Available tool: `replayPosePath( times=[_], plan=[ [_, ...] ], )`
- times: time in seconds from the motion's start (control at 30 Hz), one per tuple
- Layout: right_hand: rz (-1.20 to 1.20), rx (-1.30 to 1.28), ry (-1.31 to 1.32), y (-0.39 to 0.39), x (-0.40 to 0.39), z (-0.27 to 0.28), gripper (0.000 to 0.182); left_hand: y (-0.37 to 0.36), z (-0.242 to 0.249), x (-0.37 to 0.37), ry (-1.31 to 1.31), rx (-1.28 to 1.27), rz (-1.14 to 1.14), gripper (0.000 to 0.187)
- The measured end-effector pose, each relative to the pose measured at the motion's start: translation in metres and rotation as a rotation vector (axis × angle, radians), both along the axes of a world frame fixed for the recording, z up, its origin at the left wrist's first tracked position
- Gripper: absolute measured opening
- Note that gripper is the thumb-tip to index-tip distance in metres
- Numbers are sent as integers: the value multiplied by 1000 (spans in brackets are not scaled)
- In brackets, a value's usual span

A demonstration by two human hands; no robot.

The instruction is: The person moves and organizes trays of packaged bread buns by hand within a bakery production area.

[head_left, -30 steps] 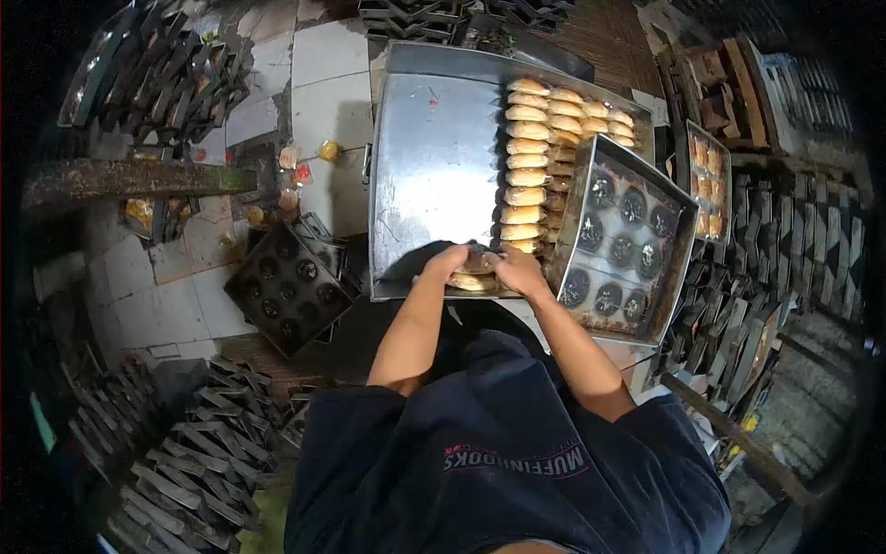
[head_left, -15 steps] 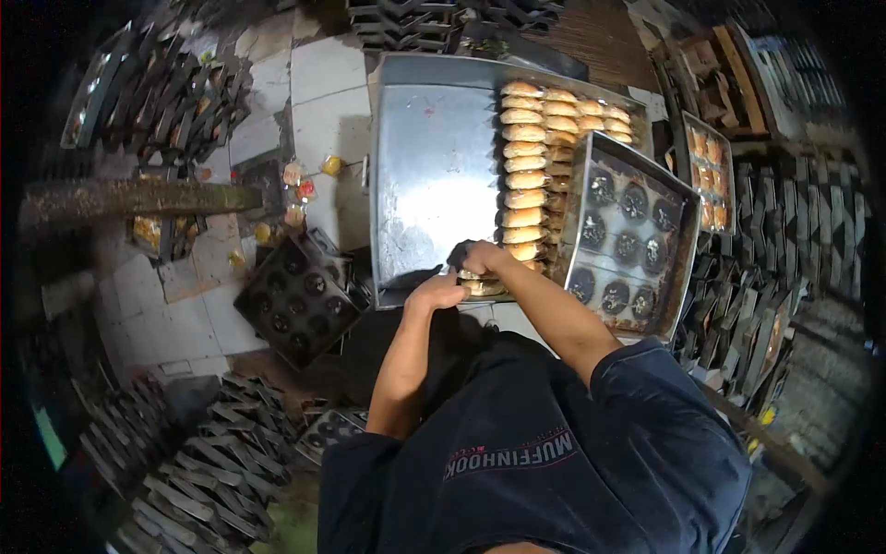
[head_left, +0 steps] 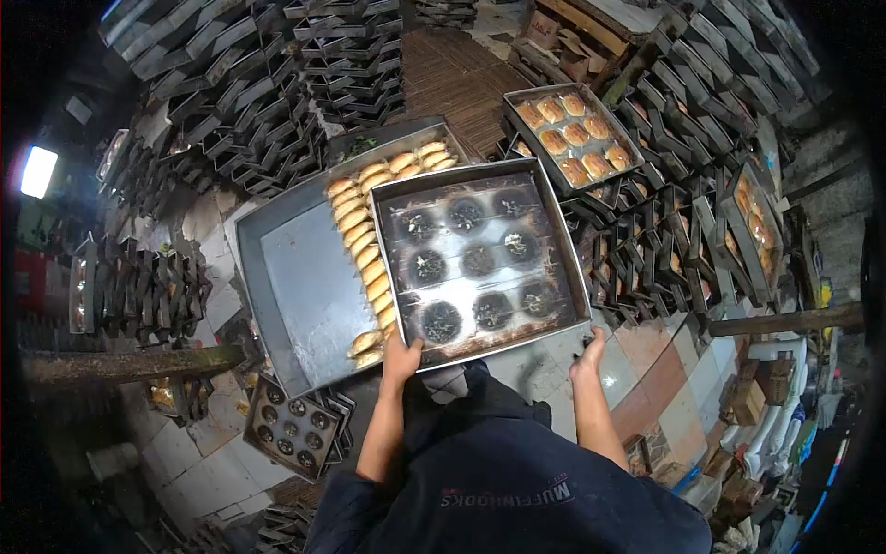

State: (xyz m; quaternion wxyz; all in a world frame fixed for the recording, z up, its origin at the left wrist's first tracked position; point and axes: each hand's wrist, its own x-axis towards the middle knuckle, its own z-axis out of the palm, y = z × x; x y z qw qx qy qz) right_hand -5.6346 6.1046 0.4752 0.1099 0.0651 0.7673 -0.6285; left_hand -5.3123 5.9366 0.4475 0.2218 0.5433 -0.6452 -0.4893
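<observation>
A square metal baking tray [head_left: 479, 261] with rows of dark round marks and no buns in it lies over the right part of a large metal tray [head_left: 309, 277]. My left hand [head_left: 401, 358] grips its near left corner, thumb on the rim. At the near right corner is my right hand [head_left: 588, 355], its fingers by the tray's edge and partly hidden. Golden buns [head_left: 370, 263] stand in a tight row inside the large tray, beside the square tray. Two buns [head_left: 365, 348] sit at the near end, close to my left hand.
A tray of baked buns [head_left: 574, 138] rests on stacked trays at the upper right. More tray stacks [head_left: 351, 65] rise at the back and both sides. A small dark tray [head_left: 291, 427] is at the lower left. A wooden beam [head_left: 784, 320] crosses at the right.
Both hands have left the buns at the large tray's near edge and moved to the square tray's near corners. The view has turned to the right.
</observation>
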Motion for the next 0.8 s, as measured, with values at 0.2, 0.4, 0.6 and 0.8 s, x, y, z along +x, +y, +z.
replayPosePath(
  times=[0.2,0.4,0.6,0.8],
  plan=[
    [371,-502,-639,-16,-6,-20,43,56,95,-23,-162,-3,261,72],
    [1141,-685,-179,-99,-57,40,72,169,90,-14,521,-177,1089,65],
    [1312,-684,121,-188,-30,89,58,158,-30,114,512,-79,1532,4],
    [1333,-287,338,-211,39,43,47,153,-159,258,525,350,1945,54]
  ],
)
